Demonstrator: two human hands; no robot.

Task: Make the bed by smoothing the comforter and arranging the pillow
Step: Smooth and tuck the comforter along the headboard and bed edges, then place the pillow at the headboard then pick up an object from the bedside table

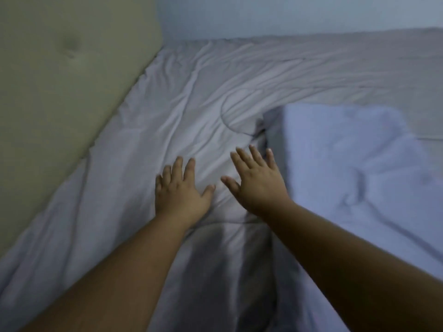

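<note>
Two bare forearms come in from the bottom edge, both reaching forward over the bed. Left hand [179, 192] is flat, palm down, fingers spread, pressing on the grey comforter [182, 111]; it grips nothing. Right hand [257, 180] is also open with fingers splayed, holding nothing, just beside the left one; whether its palm fully touches the fabric or hovers a bit above, cannot tell. The comforter covers the near and middle part of the mattress, running up against the beige tufted headboard [60, 75] on the left and towards the wall [287, 13] at the back. It is far from smooth: long creases fan out ahead of the hands and a curved stitched seam is bunched up near the middle. To the right, touching the comforter's edge, lies a lighter bluish-white rumpled mass [354, 168], probably the pillow or a folded-back sheet, too blurred to say which. Judgement: smoothing is in hand but early, only the patch under the palms looks flattened. Left to do, as I read it: push the wrinkles out towards the far side, straighten the bunched seam, then set the pillow at the headboard, where none sits yet.
</note>
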